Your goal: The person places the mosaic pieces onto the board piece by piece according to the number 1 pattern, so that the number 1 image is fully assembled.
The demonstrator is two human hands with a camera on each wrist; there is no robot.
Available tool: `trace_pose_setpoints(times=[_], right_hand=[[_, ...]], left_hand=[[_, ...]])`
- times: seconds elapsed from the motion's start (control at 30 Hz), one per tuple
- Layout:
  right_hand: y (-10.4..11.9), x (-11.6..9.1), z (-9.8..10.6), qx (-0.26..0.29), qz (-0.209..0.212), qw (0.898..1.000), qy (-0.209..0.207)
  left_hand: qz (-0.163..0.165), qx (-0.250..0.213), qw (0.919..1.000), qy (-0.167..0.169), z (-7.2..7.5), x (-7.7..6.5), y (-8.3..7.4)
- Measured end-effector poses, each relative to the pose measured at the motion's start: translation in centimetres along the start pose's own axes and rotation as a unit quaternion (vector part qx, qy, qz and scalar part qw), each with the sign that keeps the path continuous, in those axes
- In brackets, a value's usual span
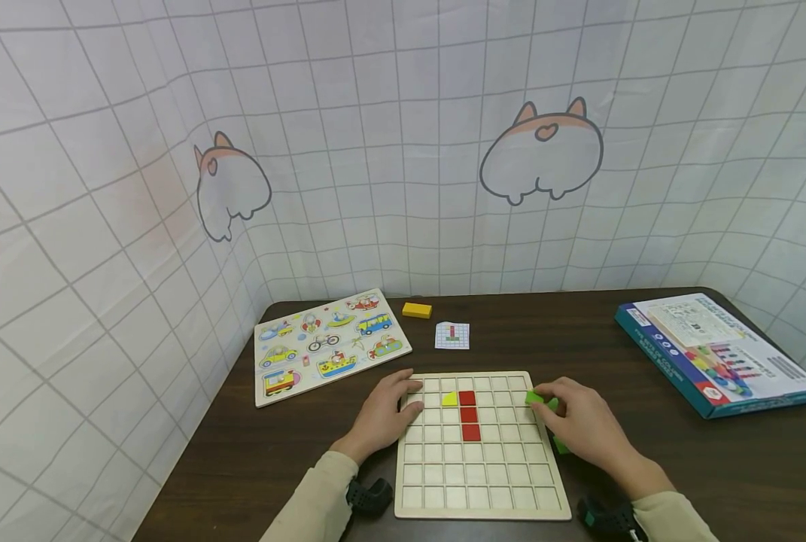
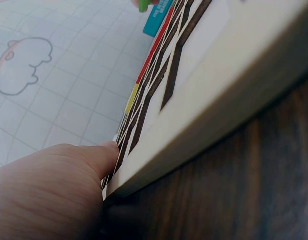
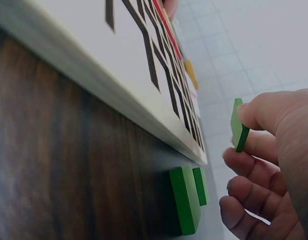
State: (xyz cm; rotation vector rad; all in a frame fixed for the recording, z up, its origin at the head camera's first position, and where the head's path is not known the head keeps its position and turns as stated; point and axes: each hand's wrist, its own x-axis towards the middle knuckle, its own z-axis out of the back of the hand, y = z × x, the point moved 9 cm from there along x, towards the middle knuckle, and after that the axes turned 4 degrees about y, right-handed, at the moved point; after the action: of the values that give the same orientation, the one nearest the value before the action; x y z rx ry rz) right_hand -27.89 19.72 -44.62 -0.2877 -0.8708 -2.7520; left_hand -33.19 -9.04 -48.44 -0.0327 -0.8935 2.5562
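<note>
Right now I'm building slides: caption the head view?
Left hand on the grid board, right hand pinching a green block.

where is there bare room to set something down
Bare table lies between the small card and the box. Another patch sits between the picture puzzle and the left sleeve. Crowded: the right edge of the grid board, with the right hand and green blocks.

And we're facing a white, grid-lined wall covering, rippling gently across left, back and right; there's a small cartoon rump, there's its wider twin! Below, we've got a dark wood-grained table, softly lit.
</note>
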Motion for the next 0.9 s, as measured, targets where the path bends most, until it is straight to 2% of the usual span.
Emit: trace_pose_setpoints(times=[0.3,0.7,0.9], right_hand=[[0.8,0.0,-0.3,0.017,0.007,1.000,0.004],[2.0,-0.1,-1.4,0.028,0.036,0.999,0.018],[2.6,-0.2,-2.0,0.033,0.039,0.998,0.033]], left_hand=[[-0.014,0.000,0.9999,-0.006,0.1,0.1,-0.1],[-0.001,-0.001,1.0000,0.003,0.0,0.0,-0.1],[-0.006,-0.005,1.0000,0.000,0.1,0.0,-0.1]])
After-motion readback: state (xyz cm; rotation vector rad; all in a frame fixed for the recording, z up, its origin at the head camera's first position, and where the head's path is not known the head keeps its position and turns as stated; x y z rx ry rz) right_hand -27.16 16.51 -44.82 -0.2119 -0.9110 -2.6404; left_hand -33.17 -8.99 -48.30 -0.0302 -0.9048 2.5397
